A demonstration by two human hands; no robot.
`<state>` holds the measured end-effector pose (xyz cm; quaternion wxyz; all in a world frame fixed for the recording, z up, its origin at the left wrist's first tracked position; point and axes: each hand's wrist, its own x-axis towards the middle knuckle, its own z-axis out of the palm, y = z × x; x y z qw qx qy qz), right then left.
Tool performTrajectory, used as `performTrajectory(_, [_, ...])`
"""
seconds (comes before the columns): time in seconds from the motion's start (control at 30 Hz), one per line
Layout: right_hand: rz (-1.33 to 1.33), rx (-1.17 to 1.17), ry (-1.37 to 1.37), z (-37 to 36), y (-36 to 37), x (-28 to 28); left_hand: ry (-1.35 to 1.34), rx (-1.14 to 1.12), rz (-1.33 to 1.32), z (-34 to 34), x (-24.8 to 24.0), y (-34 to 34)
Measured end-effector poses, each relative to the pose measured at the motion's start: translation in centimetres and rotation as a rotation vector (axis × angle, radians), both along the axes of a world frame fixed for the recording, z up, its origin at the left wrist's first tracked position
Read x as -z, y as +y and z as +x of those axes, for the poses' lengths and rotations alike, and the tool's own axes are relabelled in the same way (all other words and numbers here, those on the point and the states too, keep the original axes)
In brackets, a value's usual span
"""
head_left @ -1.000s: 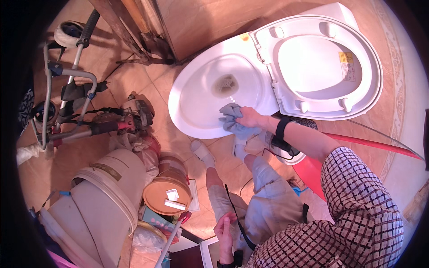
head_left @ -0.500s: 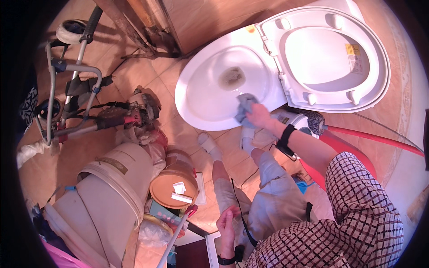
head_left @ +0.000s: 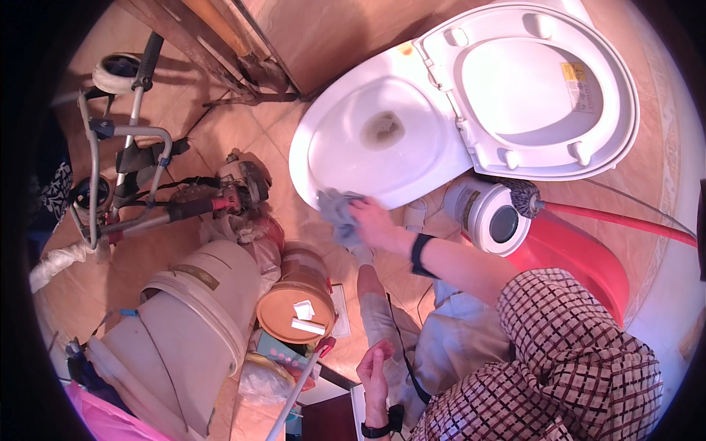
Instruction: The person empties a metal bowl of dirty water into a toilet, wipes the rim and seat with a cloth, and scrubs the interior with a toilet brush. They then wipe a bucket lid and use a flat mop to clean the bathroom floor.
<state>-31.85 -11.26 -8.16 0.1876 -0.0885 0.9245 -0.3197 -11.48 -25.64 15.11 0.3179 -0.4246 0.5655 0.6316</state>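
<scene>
My right hand point(head_left: 376, 225) is closed on a grey cloth point(head_left: 338, 213) and presses it against the front outer rim of the white toilet bowl point(head_left: 303, 151). Part of the cloth hangs below the rim. Brownish staining shows around the drain in the bowl. The toilet seat and lid point(head_left: 621, 103) are lifted back to the right. Down near my lap, away from the toilet, my left hand point(head_left: 373, 371) is held with its fingers curled in, and nothing shows in it.
Right of the bowl stand a white bucket point(head_left: 471, 206), a round brush point(head_left: 523, 198) with a red handle and a red basin point(head_left: 581, 257). Left are a walker frame point(head_left: 136, 131), a big beige bucket point(head_left: 213, 279), a brown lidded tub point(head_left: 287, 323) and a power tool point(head_left: 239, 187).
My right hand has carried the grey cloth leftward along the rim, from the bowl's near right side to its front. My left hand stays nearly where it was.
</scene>
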Motion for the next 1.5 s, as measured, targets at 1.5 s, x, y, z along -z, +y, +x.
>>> performTrajectory(1.5, [-0.173, 0.615, 0.128, -18.3, 44.2, -44.9, 0.295, -0.421, 0.153, -7.6, -25.5, 10.9])
